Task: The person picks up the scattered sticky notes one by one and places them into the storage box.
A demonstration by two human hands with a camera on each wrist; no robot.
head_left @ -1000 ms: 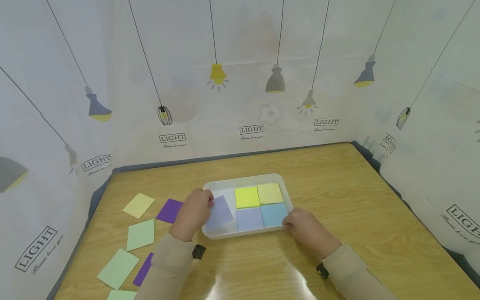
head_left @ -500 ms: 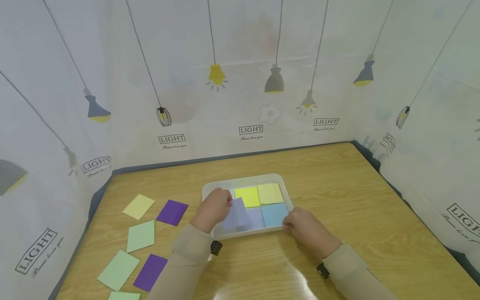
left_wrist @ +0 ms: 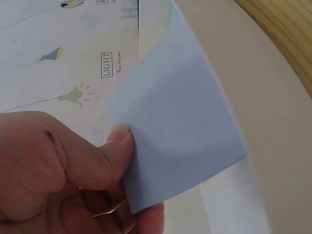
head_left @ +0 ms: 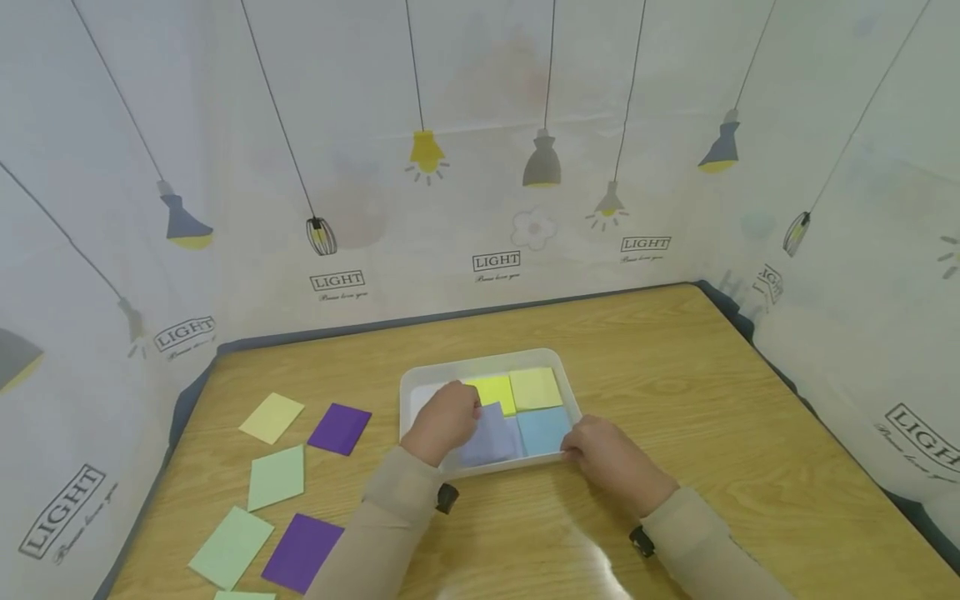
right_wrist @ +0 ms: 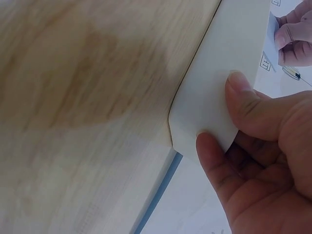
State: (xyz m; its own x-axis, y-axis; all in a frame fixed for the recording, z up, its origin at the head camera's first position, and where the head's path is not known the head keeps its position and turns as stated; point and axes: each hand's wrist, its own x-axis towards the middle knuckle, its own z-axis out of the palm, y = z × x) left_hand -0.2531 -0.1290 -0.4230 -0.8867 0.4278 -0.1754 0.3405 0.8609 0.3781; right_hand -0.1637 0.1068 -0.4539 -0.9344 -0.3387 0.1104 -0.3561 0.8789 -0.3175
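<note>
My left hand (head_left: 444,419) pinches a lavender sticky note (head_left: 483,437) by its edge, over the front of a white plastic tray (head_left: 431,371). In the left wrist view, the thumb lies on the near face of the note (left_wrist: 180,112) with fingers behind it. The held note overlaps another lavender note (head_left: 513,433) in the tray, leaving only a strip showing. Beside that lie a blue note (head_left: 545,430), a pale yellow one (head_left: 535,388) and a bright yellow one (head_left: 495,393). At the tray's front right corner, my right hand (head_left: 615,462) grips the wall (right_wrist: 209,92) between thumb and fingers.
Left of the tray, loose notes lie on the wooden table (head_left: 637,358): pale yellow (head_left: 272,418), two purple (head_left: 340,429), and green ones (head_left: 277,477), one cut off by the frame's bottom. A printed lamp-pattern curtain (head_left: 450,217) closes off the table's back and sides.
My left hand has carried the lavender note rightward from the tray's left end to over the other lavender note. The right hand keeps its hold on the tray's corner. The view has shifted slightly.
</note>
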